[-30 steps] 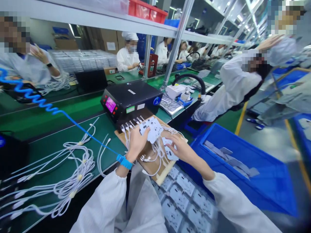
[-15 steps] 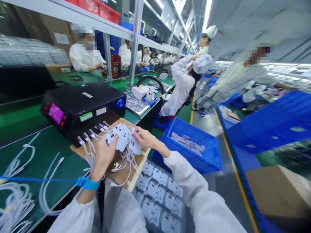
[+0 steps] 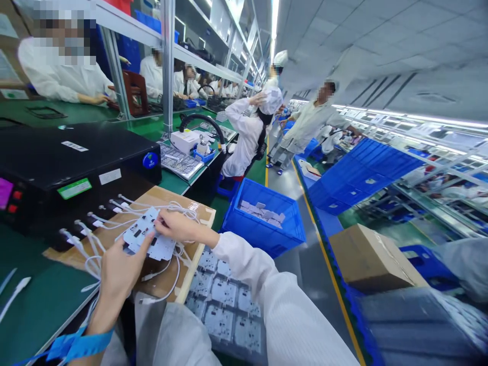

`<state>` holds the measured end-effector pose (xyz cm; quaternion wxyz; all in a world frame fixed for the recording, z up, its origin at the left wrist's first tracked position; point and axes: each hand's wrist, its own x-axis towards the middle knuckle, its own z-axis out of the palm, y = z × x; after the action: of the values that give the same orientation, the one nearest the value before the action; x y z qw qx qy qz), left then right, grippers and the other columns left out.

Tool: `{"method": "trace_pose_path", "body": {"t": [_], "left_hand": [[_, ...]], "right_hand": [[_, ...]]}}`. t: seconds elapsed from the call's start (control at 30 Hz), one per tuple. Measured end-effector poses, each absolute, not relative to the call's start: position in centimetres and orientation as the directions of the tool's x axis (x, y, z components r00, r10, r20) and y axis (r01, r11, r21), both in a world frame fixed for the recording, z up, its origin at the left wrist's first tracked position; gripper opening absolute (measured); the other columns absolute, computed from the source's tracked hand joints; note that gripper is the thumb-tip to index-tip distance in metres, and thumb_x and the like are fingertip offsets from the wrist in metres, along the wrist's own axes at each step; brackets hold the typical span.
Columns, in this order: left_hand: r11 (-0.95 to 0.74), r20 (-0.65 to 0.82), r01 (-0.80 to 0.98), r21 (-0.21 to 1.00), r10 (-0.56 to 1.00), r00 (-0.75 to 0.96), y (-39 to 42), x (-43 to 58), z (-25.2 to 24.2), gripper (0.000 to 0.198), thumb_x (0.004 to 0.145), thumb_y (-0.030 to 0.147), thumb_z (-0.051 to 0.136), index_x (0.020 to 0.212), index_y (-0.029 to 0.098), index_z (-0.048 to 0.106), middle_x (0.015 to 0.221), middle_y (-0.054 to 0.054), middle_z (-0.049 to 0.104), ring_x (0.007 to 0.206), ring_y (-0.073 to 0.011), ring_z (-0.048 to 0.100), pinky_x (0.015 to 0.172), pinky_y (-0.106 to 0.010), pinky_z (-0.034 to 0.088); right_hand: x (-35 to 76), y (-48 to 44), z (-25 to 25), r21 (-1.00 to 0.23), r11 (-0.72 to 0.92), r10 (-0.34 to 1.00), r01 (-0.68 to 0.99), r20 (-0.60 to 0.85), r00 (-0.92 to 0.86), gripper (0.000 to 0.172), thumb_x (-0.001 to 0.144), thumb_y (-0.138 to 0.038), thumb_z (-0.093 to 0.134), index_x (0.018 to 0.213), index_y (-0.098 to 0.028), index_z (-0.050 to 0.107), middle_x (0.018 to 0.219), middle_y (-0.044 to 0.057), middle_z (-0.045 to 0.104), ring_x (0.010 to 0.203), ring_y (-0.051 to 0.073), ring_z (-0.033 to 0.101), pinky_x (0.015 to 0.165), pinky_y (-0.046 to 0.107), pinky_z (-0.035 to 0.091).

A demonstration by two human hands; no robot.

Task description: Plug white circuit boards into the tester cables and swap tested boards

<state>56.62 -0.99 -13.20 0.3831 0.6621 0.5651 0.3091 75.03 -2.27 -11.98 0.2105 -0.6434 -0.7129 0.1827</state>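
Note:
My left hand (image 3: pixel 121 264) grips a white circuit board (image 3: pixel 163 249) with dark components, thumb across its face and fingers beneath. At the board's upper right edge, my right hand (image 3: pixel 173 225) has its fingers pinched together; the fingertips are partly hidden. Whether another board lies under this one, I cannot tell. Below the hands is a brown cardboard-covered surface (image 3: pixel 200 207), with several white cables (image 3: pixel 91 239) running over it. A loose white cable plug (image 3: pixel 147 301) lies near its front edge. A blue strap (image 3: pixel 86 345) circles my left wrist.
To the left stands a black device (image 3: pixel 125 152). White boards (image 3: pixel 223 292) sit in a tray under my right arm. A blue bin (image 3: pixel 263 241) with white pieces is beyond it. A cardboard box (image 3: pixel 366 256) is at right. Co-workers sit along the bench; one person (image 3: pixel 308 124) stands in the aisle.
The view has swung right. The fanned boards, one at each hand before, now appear as a single board or aligned stack, with my right hand moved onto its upper edge.

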Motion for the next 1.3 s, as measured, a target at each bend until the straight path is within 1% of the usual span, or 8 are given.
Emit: {"method": "trace_pose_path", "body": {"t": [0.1, 0.2, 0.33, 0.43, 0.57, 0.8, 1.03, 1.3], "left_hand": [[-0.102, 0.014, 0.457, 0.883, 0.981, 0.193, -1.2, 56.6, -13.6, 0.052, 0.078, 0.057, 0.069, 0.114, 0.019, 0.076, 0.109, -0.014, 0.08, 0.109, -0.0381, 0.074, 0.096, -0.047, 0.059], [-0.161, 0.075, 0.404, 0.9, 0.973, 0.22, -1.2, 56.6, -13.8, 0.051, 0.083, 0.053, 0.068, 0.118, 0.017, 0.075, 0.114, -0.015, 0.079, 0.111, -0.0358, 0.074, 0.098, -0.046, 0.058], [-0.125, 0.058, 0.327, 0.937, 0.977, 0.207, -1.1, 56.5, -13.9, 0.046, 0.085, 0.046, 0.071, 0.118, 0.015, 0.075, 0.115, -0.015, 0.079, 0.11, -0.0336, 0.074, 0.098, -0.045, 0.058], [-0.065, 0.02, 0.251, 0.966, 0.984, 0.175, -1.0, 56.3, -13.8, 0.04, 0.085, 0.04, 0.074, 0.116, 0.014, 0.076, 0.112, -0.014, 0.08, 0.107, -0.032, 0.075, 0.099, -0.045, 0.059], [-0.001, -0.016, 0.105, 0.995, 0.986, 0.164, -1.1, 56.3, -13.3, 0.033, 0.086, 0.03, 0.075, 0.112, 0.01, 0.076, 0.113, -0.017, 0.079, 0.11, -0.0327, 0.075, 0.102, -0.047, 0.057], [-0.046, 0.042, 0.02, 0.999, 0.986, 0.161, -1.6, 56.5, -13.4, 0.033, 0.09, 0.035, 0.073, 0.116, 0.014, 0.075, 0.119, -0.014, 0.078, 0.113, -0.0279, 0.074, 0.102, -0.042, 0.057], [-0.055, 0.064, -0.06, 0.997, 0.986, 0.153, -2.3, 55.7, -12.6, 0.032, 0.093, 0.037, 0.071, 0.116, 0.015, 0.076, 0.117, -0.013, 0.079, 0.111, -0.0274, 0.074, 0.099, -0.039, 0.058], [-0.014, 0.035, -0.154, 0.988, 0.99, 0.136, -2.6, 54.6, -11.8, 0.04, 0.092, 0.047, 0.07, 0.117, 0.016, 0.076, 0.119, -0.012, 0.078, 0.112, -0.0284, 0.074, 0.099, -0.04, 0.058]], "right_hand": [[75.0, -1.8, -11.9, -0.485, 0.133, 0.99, 0.864, 0.036, -0.133, 0.018, 0.098, -0.026, 0.054, 0.082, -0.024, 0.046, 0.07, -0.006, 0.046, 0.064, 0.014, 0.039, 0.066, 0.03, 0.032], [75.2, -1.3, -11.7, -0.578, 0.11, 0.993, 0.808, 0.031, -0.113, 0.024, 0.095, -0.019, 0.055, 0.074, -0.023, 0.045, 0.067, -0.006, 0.046, 0.065, 0.013, 0.04, 0.067, 0.029, 0.032], [76.4, -2.1, -11.4, -0.68, 0.069, 0.998, 0.73, 0.041, -0.055, 0.032, 0.101, -0.017, 0.037, 0.07, -0.024, 0.037, 0.068, -0.005, 0.046, 0.067, 0.013, 0.044, 0.068, 0.028, 0.035], [77.7, -4.7, -11.4, -0.666, 0.085, 0.99, 0.742, 0.138, 0.011, 0.034, 0.108, -0.03, 0.031, 0.076, -0.024, 0.04, 0.075, -0.003, 0.049, 0.071, 0.015, 0.046, 0.072, 0.029, 0.038], [78.4, -8.7, -12.9, -0.574, 0.081, 0.99, 0.814, 0.144, 0.003, 0.031, 0.105, -0.049, 0.047, 0.091, -0.021, 0.054, 0.081, 0.0, 0.059, 0.072, 0.017, 0.053, 0.071, 0.032, 0.043], [77.0, -10.7, -15.7, -0.511, 0.25, 0.941, 0.822, 0.327, -0.083, 0.029, 0.107, -0.042, 0.046, 0.105, -0.021, 0.065, 0.097, 0.009, 0.067, 0.09, 0.023, 0.065, 0.086, 0.041, 0.055], [75.5, -10.8, -15.5, -0.613, 0.108, 0.975, 0.783, 0.219, 0.037, 0.035, 0.109, -0.049, 0.035, 0.115, -0.022, 0.057, 0.097, 0.009, 0.074, 0.085, 0.023, 0.073, 0.077, 0.038, 0.058], [76.7, -9.7, -16.0, -0.364, 0.147, 0.939, 0.92, 0.342, -0.015, 0.053, 0.109, -0.057, 0.025, 0.125, -0.018, 0.057, 0.082, 0.01, 0.077, 0.069, 0.028, 0.077, 0.06, 0.036, 0.056]]}}
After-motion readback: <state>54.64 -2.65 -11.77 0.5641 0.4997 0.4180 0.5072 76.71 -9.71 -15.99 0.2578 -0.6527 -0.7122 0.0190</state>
